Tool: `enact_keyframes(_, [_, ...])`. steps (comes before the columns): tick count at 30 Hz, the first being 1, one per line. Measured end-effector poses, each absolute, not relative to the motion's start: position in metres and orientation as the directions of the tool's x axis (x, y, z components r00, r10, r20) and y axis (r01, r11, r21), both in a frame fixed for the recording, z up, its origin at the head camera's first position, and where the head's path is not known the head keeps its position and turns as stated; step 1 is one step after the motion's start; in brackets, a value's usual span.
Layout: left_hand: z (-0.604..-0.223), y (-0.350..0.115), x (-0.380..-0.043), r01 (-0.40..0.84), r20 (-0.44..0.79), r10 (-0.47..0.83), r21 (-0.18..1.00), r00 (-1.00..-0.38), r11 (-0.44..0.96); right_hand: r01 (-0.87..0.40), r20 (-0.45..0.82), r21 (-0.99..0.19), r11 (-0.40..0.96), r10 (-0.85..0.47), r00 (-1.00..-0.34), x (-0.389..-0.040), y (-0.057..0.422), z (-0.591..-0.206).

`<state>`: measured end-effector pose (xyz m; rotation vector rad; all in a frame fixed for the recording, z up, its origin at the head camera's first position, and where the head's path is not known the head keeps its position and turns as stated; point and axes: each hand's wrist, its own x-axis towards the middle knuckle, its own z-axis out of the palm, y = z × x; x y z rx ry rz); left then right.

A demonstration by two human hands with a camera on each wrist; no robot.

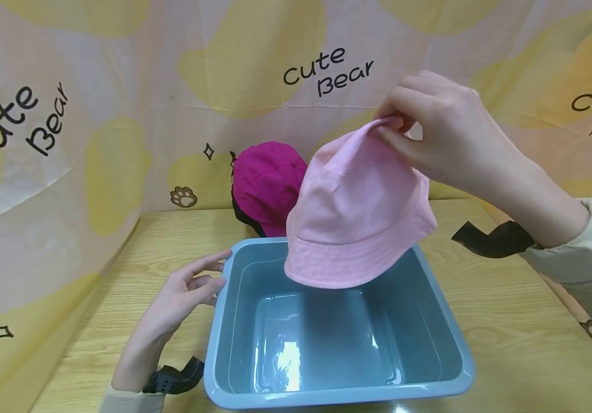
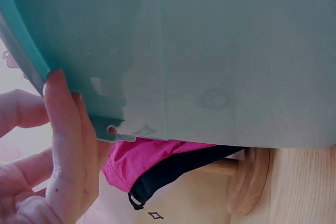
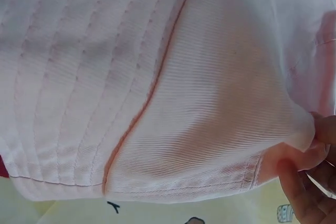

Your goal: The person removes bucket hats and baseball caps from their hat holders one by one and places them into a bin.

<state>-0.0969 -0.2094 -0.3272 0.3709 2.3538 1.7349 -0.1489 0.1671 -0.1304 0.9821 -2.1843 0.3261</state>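
A pink bucket hat (image 1: pixel 358 206) hangs brim-down above the blue plastic basin (image 1: pixel 339 396). My right hand (image 1: pixel 446 123) pinches the top of its crown between thumb and fingers; in the right wrist view the stitched brim and bunched cloth of the hat (image 3: pixel 210 98) fill most of the frame. My left hand (image 1: pixel 185 295) touches the basin's left side near the far corner, its fingers fairly straight. The left wrist view has the fingers (image 2: pixel 65 145) against the outside of the basin (image 2: pixel 220 51), by the rim.
Behind the basin a magenta cap (image 1: pixel 270 183) with a black edge sits on a wooden stand (image 2: pixel 254 182). The wooden table (image 1: pixel 507 332) meets a patterned cloth backdrop (image 1: pixel 234 69) at the back and left. Black straps circle both wrists.
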Motion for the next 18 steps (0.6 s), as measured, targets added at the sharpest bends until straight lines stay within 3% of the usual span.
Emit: enact_keyframes(18, [-0.323, -0.205, -0.094, 0.086, -0.001, 0.304, 0.958, -0.953, 0.272, -0.756, 0.635, 0.139, 0.640, -0.643, -0.428, -0.113, 0.154, -0.126])
